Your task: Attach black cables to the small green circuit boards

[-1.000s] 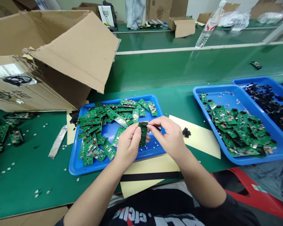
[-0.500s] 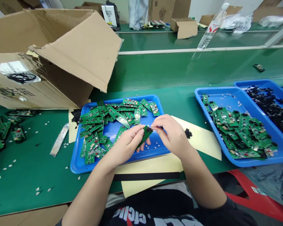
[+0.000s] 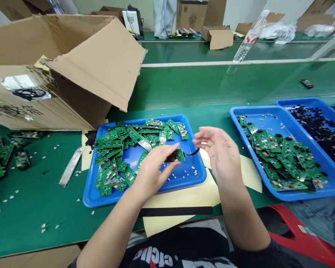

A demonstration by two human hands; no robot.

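The left hand (image 3: 156,167) pinches 1 green circuit board (image 3: 176,155) between thumb and fingers, holding it flat just above the near right corner of a blue tray (image 3: 145,188) heaped with many more green boards, too tangled to count. The right hand (image 3: 220,154) hangs released beside it, fingers spread and grasping nothing, with a small black part (image 3: 192,152) showing between the 2 hands. 3 blue trays stand on the green worktop (image 3: 184,85): this 1, a second (image 3: 240,123) to the right carrying boards with black buttons, and a third (image 3: 309,101) filled with black parts. A torn cardboard box (image 3: 72,63) lies at left; its print is unreadable. The black shirt (image 3: 170,253) bears red and white lettering, upside down and not legible. 1 clear plastic bottle (image 3: 247,42) with a red label stands beyond.
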